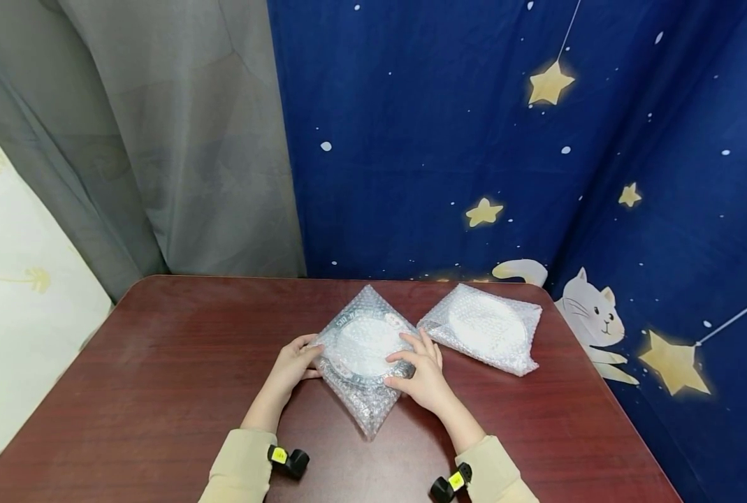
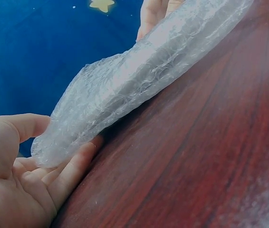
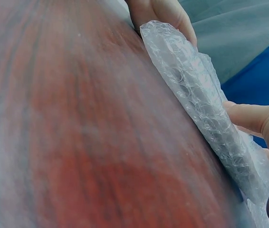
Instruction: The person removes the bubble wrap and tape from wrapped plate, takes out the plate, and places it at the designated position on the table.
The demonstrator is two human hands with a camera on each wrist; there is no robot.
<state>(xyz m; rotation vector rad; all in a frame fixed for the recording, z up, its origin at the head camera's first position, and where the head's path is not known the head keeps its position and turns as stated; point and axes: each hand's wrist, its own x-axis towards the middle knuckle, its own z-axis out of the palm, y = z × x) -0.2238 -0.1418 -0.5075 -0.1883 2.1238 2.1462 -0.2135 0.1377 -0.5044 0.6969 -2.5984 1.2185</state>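
Note:
A bubble-wrapped packet (image 1: pixel 363 346) lies in the middle of the table, one corner toward the person. Through the clear wrap a round, whitish shape and some printed lettering show; what the item is cannot be made out. At its left corner, the left hand (image 1: pixel 294 363) pinches the wrap, thumb above and fingers beneath, as the left wrist view of the packet (image 2: pixel 125 80) shows. The right hand (image 1: pixel 422 374) rests spread fingertips and thumb on the packet's right upper side. In the right wrist view, the right thumb (image 3: pixel 251 116) touches the wrap.
A second bubble-wrapped packet (image 1: pixel 488 328) with a round white shape lies at the back right, close to the right fingers. The reddish-brown table (image 1: pixel 178 363) ends at a grey curtain (image 1: pixel 203 140) and a blue star-patterned curtain (image 1: pixel 411 140).

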